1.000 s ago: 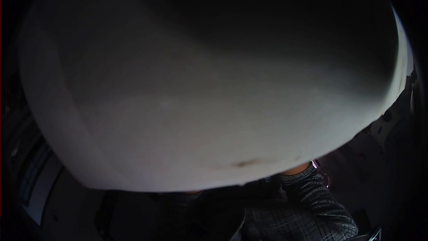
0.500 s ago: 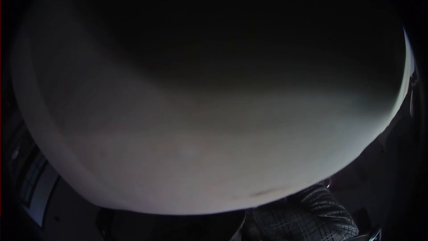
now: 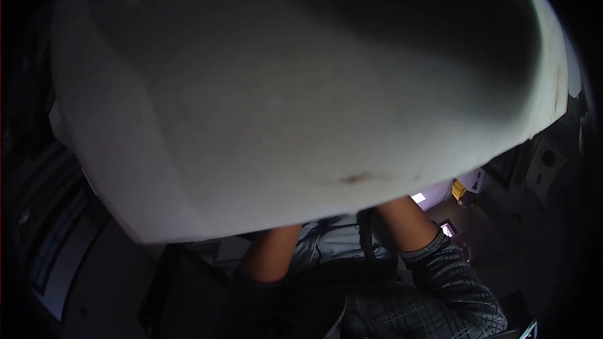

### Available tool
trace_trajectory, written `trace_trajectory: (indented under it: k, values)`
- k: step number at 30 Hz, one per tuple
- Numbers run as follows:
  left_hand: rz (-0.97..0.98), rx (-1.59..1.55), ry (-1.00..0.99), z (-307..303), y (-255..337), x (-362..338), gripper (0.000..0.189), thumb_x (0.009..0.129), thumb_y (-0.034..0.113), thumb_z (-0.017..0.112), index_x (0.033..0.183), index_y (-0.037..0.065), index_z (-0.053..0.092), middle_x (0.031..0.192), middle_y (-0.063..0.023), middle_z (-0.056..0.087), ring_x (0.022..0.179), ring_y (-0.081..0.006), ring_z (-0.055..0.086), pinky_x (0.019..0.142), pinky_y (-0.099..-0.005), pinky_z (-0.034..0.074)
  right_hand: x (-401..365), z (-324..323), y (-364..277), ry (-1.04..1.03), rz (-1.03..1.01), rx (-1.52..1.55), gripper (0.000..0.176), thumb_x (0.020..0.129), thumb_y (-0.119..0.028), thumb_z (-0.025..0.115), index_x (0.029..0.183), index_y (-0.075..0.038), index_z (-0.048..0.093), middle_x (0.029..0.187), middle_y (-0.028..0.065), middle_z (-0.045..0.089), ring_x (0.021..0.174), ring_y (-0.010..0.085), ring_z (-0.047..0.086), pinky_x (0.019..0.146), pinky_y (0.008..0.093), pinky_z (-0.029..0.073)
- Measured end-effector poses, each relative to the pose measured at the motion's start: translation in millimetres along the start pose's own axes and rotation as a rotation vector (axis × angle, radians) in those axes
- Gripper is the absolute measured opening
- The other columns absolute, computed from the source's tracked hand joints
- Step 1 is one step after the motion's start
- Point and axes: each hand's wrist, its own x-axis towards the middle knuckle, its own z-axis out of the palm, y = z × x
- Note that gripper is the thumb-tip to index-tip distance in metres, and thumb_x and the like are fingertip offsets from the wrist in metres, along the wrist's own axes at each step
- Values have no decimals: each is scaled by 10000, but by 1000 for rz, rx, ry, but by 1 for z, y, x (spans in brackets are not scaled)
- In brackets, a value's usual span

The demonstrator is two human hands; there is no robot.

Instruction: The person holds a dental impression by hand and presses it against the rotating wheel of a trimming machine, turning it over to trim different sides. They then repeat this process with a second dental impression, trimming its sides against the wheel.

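Note:
A large off-white board-like thing (image 3: 251, 144) fills most of the view, very close to the camera. Its lower edge carries a brownish smudge (image 3: 358, 178), and deep shadow covers its upper right. Both of my forearms reach up behind that edge: the bare left forearm (image 3: 271, 254) left of centre, and the right forearm (image 3: 405, 223) below a rolled dark checked sleeve (image 3: 440, 276). My hands are hidden behind the pale thing, so whether they touch it cannot be seen.
Between my forearms lies light bluish cloth or plastic (image 3: 339, 240) with dark straps. At right are a small yellow thing (image 3: 459, 189) and a whitish unit (image 3: 545, 162) with a dark round spot. A barred panel, perhaps a window (image 3: 59, 251), stands at far left.
The pale thing has shifted upward in the view and its lower edge now tilts up to the right. My forearms, the cloth and the yellow thing have come into sight below it.

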Motion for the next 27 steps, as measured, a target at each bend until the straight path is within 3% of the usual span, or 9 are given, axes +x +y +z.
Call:
trace_trajectory:
  k: [2,4,8,10,12,19,22,26,27]
  values:
    - [-102,-213,-43,-10,8,15,169,713,-24,538,879,-36,571,907,-113,557,833,-219,547,732,-297,427,-1,-2,-8,229,110,34,213,689,-37,565,898,-1,585,823,220,578,735,365,562,702,397,463]
    - [-310,-637,-134,-24,19,35,160,658,-68,545,808,-30,590,781,-112,587,714,-220,567,688,-298,423,16,-31,-26,-326,25,-98,238,699,-2,482,921,43,557,848,258,567,772,410,548,708,411,457]
    - [115,6,-25,-14,31,46,101,676,-81,530,764,-60,575,729,-81,584,655,-162,545,659,-264,411,13,-51,-24,-502,228,16,241,692,41,425,908,60,530,892,273,554,819,420,533,733,389,447]
    - [-345,-655,125,-4,26,37,84,697,-80,530,775,-77,558,766,-59,573,698,-129,526,658,-245,402,12,-59,-14,-363,95,216,229,668,45,508,896,54,529,929,248,548,865,373,532,770,371,428]
    - [-423,-700,161,0,24,33,95,703,-74,534,796,-78,554,782,-56,568,711,-129,526,668,-243,401,14,-62,-10,-389,443,438,279,627,47,588,900,51,529,972,218,531,923,309,516,800,344,409]
    - [-693,-1057,347,12,32,38,157,724,-76,538,881,-62,542,843,-53,559,785,-121,520,726,-232,391,40,-83,-28,5,-105,462,363,580,-69,663,928,7,593,791,105,616,713,202,594,682,283,450]
    - [-411,-771,25,5,24,43,194,726,-85,543,917,-52,538,869,-59,560,816,-118,519,742,-238,397,53,-77,-37,50,-272,365,364,594,-89,639,941,8,586,846,141,596,781,277,576,720,324,434]
    - [-594,-1043,227,12,32,50,168,747,-67,541,915,-56,546,885,-51,561,825,-130,525,755,-252,402,54,-54,-22,4,-77,386,281,640,-13,590,917,29,566,823,176,572,775,322,557,715,363,434]
    - [-280,-419,82,6,30,54,175,742,-69,531,915,-52,553,893,-65,569,828,-163,538,766,-273,404,51,-47,-15,56,-3,398,254,655,6,575,908,32,562,826,187,565,776,338,554,717,376,434]
